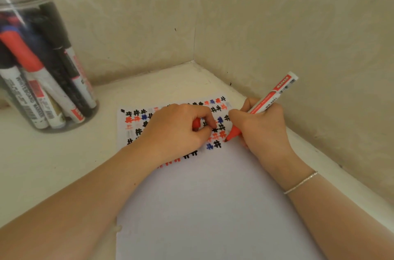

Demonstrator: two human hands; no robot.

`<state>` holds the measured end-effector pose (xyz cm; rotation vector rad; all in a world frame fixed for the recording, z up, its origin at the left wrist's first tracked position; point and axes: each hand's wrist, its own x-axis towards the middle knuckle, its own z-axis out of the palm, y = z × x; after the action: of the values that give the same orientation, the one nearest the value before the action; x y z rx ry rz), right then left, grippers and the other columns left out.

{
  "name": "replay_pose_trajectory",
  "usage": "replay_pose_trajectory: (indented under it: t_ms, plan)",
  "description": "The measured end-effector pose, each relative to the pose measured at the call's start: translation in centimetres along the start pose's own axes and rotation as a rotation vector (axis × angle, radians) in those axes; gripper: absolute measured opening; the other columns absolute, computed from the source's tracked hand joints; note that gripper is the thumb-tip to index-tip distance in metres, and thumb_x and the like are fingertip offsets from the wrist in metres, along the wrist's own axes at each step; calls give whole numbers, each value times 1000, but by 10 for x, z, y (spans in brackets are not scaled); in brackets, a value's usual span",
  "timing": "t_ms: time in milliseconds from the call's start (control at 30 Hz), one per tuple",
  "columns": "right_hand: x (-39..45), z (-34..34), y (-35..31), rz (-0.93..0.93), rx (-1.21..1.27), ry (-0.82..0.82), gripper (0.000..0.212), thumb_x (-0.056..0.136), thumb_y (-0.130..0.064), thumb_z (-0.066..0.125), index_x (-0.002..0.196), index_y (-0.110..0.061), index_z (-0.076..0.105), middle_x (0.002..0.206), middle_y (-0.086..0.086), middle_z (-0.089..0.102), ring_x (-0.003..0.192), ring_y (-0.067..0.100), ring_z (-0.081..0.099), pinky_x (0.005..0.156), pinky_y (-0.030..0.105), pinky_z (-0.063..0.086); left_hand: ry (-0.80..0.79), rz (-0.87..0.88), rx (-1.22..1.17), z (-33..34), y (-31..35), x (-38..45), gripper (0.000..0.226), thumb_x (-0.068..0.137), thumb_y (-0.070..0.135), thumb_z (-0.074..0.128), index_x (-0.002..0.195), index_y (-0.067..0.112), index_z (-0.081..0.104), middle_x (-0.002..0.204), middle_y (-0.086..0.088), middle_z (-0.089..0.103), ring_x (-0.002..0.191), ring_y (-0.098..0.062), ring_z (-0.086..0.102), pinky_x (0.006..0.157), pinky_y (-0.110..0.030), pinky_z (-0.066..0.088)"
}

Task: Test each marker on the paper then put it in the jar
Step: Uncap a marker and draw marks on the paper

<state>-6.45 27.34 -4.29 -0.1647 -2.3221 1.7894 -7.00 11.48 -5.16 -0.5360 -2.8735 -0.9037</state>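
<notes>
Paper (pixel 202 206) under marker (pixel 264 104) tip

Clear glossy plastic jar (pixel 25 4), matt white paper (pixel 202 206), smooth plastic marker (pixel 264 104), textured wallpaper (pixel 298 25).

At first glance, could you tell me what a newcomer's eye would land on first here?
The eye goes to the red marker gripped in the right hand, its tip touching the paper among rows of black, red and blue test marks. Beside it the left hand rests on the sheet holding the red cap. At far left stands a clear jar of markers.
</notes>
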Motion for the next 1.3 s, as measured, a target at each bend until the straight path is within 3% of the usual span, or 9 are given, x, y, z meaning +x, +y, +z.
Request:
replay_pose_trajectory:
  t_ms: [167,300,467,733,933,1167,1300]
  plan:
    - [-5,3,-1,-53,-58,-12,20,73,5,57,60,-5,45,56,11,35,50,17,30,40,20,26,-5,-9,4,-2,3,0,13,85,29,59,85,40,66,48,13,47,49,-2,47,49,-20,30]
    - [-5,3,-2,-80,-46,13,21,75,9,52,61,0,40,59,9,27,53,16,26,40,19,25,-14,-3,13,-3,4,-1,13,86,29,58,88,39,66,49,10,47,49,-4,46,50,-21,32]
    - [-2,-1,0,-25,-19,3,19,74,3,58,65,10,43,61,29,50,47,20,35,37,17,30,-17,-3,19,-4,7,-2,13,87,30,57,89,39,66,49,9,47,49,-5,47,50,-20,32]
    - [-2,1,1,-46,-72,1,21,72,5,58,58,-3,44,55,9,32,53,20,31,46,25,29,-19,-4,16,-4,7,-2,12,87,30,58,88,39,65,50,9,47,49,-6,46,50,-20,31]
    - [-2,1,2,-65,-55,34,23,74,1,59,63,10,40,58,15,44,52,20,35,44,23,30,-17,-1,16,-4,7,-2,13,87,29,58,89,39,66,50,9,47,48,-5,46,50,-19,30]
    - [-3,2,0,-82,-80,-18,29,75,7,53,59,-9,34,51,1,25,52,18,27,48,27,29,-17,5,19,-3,6,-1,12,87,29,57,88,38,66,50,9,48,49,-6,46,50,-20,30]
    - [2,-2,1,-39,88,25,31,78,-2,67,60,-7,42,50,12,40,43,18,32,43,23,31,-16,13,20,-3,6,-1,13,87,29,57,89,38,66,50,9,48,48,-5,47,50,-19,32]
